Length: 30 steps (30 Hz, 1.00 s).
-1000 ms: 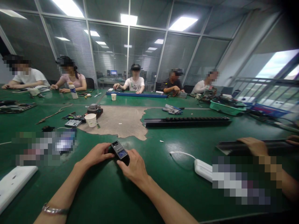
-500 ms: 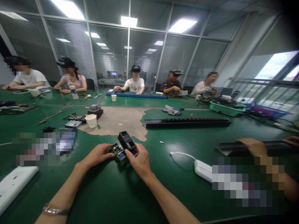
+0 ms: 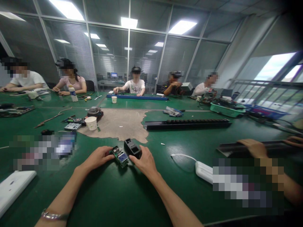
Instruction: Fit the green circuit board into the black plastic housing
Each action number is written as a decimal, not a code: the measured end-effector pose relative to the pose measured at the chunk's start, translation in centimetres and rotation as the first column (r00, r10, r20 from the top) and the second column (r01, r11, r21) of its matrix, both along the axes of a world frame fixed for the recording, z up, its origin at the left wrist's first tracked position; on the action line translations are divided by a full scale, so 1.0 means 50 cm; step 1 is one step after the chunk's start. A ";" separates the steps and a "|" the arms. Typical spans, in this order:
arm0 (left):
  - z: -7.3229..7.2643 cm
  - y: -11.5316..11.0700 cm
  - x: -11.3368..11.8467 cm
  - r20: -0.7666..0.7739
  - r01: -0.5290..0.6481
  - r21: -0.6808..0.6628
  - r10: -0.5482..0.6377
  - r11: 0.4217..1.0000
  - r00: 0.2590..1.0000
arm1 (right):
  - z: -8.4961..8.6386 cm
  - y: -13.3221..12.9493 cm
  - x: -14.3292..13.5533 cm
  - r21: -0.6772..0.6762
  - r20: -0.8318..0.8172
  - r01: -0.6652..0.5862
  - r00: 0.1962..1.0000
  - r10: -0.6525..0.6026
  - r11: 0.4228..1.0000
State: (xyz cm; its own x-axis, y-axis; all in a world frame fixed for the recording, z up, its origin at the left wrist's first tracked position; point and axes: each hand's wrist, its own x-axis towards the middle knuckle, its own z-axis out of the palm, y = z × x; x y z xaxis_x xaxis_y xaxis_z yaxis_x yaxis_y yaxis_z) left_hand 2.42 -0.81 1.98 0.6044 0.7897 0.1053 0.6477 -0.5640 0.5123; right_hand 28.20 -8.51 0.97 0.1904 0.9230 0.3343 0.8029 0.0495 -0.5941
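Observation:
Between my hands is a small green circuit board (image 3: 121,158) with a bluish screen, tilted on the green table (image 3: 113,195). My left hand (image 3: 100,156) grips its left edge between thumb and fingers. Just right of the board, a black plastic housing (image 3: 132,148) with rectangular openings is held in my right hand (image 3: 145,160), the thumb along its near end and the fingers behind it. The housing's lower right side is hidden by that hand. A narrow gap shows between the housing and the board.
A paper cup (image 3: 91,123) and electronic parts (image 3: 73,126) stand at a brown sheet (image 3: 118,121). Beyond lies a black rail (image 3: 187,125). On the right, a co-worker's hand (image 3: 254,147) rests on another rail, near a white power strip (image 3: 204,171). Several people sit opposite.
My right hand has moved the black housing right and down, off the board, uncovering more of the board and its screen. My left hand still holds the board.

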 end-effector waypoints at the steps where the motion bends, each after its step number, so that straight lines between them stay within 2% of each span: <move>1: 0.000 0.000 0.000 0.001 -0.001 0.002 0.001 1.000 1.000 | 0.000 -0.001 -0.001 -0.002 -0.002 -0.004 1.000 0.004 1.000; 4: 0.001 0.000 0.000 0.002 -0.003 0.002 0.003 1.000 1.000 | 0.006 -0.003 -0.005 0.019 -0.030 -0.016 0.999 0.017 1.000; 6: 0.002 -0.001 0.000 0.005 -0.010 -0.003 0.010 1.000 1.000 | 0.017 -0.007 -0.010 0.078 -0.081 -0.037 0.996 0.043 0.996; 9: 0.002 -0.002 0.001 0.009 -0.008 -0.015 0.008 1.000 1.000 | 0.041 -0.019 -0.023 0.197 -0.202 -0.104 0.969 0.144 0.975; 12: 0.001 -0.002 0.002 0.019 0.002 -0.022 -0.002 1.000 1.000 | 0.057 -0.036 -0.040 0.245 -0.257 -0.172 0.937 0.235 0.954; 17: -0.001 -0.001 0.002 0.042 0.004 -0.022 -0.003 1.000 0.999 | 0.055 -0.053 -0.061 0.242 -0.185 -0.192 0.953 0.240 0.951; 30: 0.006 -0.006 0.005 0.026 0.010 -0.016 -0.010 1.000 1.000 | 0.043 -0.059 -0.087 0.250 -0.068 -0.226 0.966 0.250 0.941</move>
State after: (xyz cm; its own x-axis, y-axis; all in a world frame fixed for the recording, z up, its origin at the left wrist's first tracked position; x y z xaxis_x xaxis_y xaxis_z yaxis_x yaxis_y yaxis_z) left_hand 2.68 -1.10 2.29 0.6093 0.7855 0.1084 0.6288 -0.5620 0.5374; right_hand 23.85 -11.44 3.14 0.0178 0.8408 0.5411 0.6890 0.3819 -0.6159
